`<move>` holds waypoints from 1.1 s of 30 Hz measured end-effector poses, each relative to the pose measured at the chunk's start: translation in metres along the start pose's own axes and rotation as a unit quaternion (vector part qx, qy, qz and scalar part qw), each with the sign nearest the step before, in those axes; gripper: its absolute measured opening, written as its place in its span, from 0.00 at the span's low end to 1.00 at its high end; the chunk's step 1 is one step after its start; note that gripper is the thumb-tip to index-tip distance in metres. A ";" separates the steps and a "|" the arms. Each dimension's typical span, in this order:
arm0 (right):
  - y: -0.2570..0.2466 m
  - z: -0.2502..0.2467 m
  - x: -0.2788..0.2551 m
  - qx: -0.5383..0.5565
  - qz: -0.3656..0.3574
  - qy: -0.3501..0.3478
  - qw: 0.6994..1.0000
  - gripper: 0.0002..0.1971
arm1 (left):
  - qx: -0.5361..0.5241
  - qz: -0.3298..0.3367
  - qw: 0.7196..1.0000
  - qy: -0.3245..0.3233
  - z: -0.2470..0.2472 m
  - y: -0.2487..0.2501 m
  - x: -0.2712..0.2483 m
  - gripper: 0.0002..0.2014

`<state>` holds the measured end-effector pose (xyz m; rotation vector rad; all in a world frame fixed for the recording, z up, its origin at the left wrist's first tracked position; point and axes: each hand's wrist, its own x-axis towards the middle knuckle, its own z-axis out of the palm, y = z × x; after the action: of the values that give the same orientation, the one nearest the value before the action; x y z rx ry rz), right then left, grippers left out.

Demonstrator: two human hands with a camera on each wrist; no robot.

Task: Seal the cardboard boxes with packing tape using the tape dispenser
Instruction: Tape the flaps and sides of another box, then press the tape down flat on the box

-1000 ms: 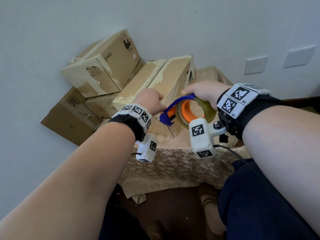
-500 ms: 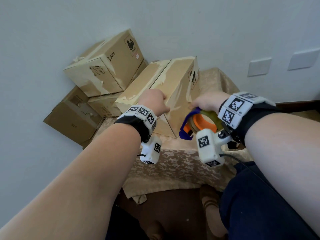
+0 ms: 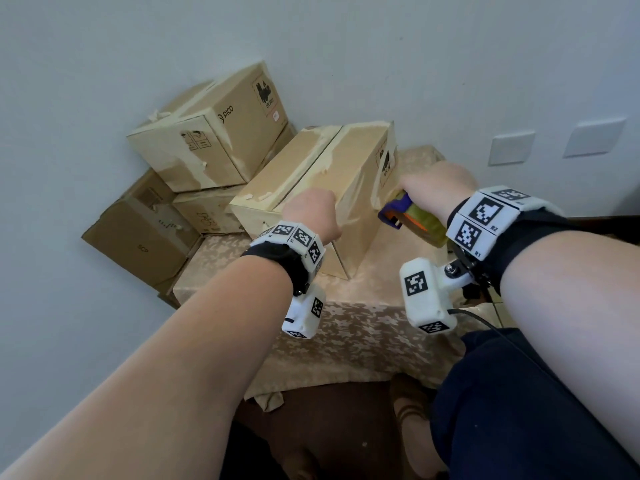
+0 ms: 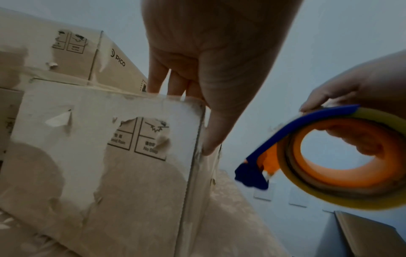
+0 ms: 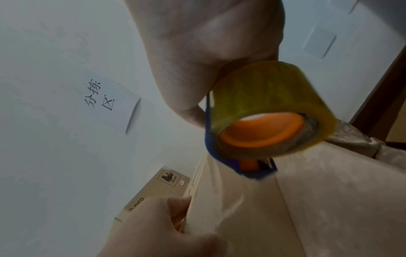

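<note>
A taped cardboard box (image 3: 322, 174) lies on the table in front of me. My left hand (image 3: 311, 216) rests on its near top corner. In the left wrist view the fingers (image 4: 171, 81) reach over the top of the box (image 4: 105, 156) and the thumb presses its side edge. My right hand (image 3: 436, 185) grips a blue and orange tape dispenser (image 3: 412, 216) with a yellowish roll, held against the box's right side. The right wrist view shows the dispenser (image 5: 263, 113) just above the box (image 5: 241, 217), with shiny tape below its blue blade.
Three more cardboard boxes (image 3: 211, 133) are stacked at the back left against the wall. The table carries a beige patterned cloth (image 3: 363, 323) that hangs over the front edge. Two wall plates (image 3: 512, 147) sit at the right. My dark blue trouser leg (image 3: 519, 393) is close to the table.
My right hand has carried the dispenser from the box's near corner down and along its right side. My left hand has stayed on the near top corner.
</note>
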<state>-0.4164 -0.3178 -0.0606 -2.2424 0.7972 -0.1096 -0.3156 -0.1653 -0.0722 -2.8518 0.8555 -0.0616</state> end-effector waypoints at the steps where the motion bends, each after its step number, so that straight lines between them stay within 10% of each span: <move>1: 0.000 -0.001 0.000 0.008 -0.015 0.037 0.999 0.13 | -0.009 0.001 1.000 -0.002 0.000 -0.001 -0.002 0.12; 10: -0.049 0.002 0.005 -0.057 -0.190 0.131 0.971 0.14 | -0.088 0.105 0.985 -0.101 -0.006 -0.052 -0.011 0.56; 21: -0.086 0.057 0.037 -0.129 -0.258 0.077 0.954 0.15 | -0.102 0.134 0.986 0.010 0.028 -0.083 -0.003 0.23; 29: -0.085 0.072 0.044 -0.062 -0.263 0.085 0.959 0.25 | -0.074 0.169 0.982 0.040 0.028 -0.086 -0.005 0.23; 33: -0.080 0.058 0.029 -0.066 -0.309 0.116 0.942 0.09 | -0.067 0.162 0.984 0.029 0.027 -0.084 -0.005 0.23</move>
<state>-0.3344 -0.2559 -0.0527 -2.5661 0.1851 -0.6437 -0.2723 -0.0896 -0.0847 -2.7985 1.3735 -0.0484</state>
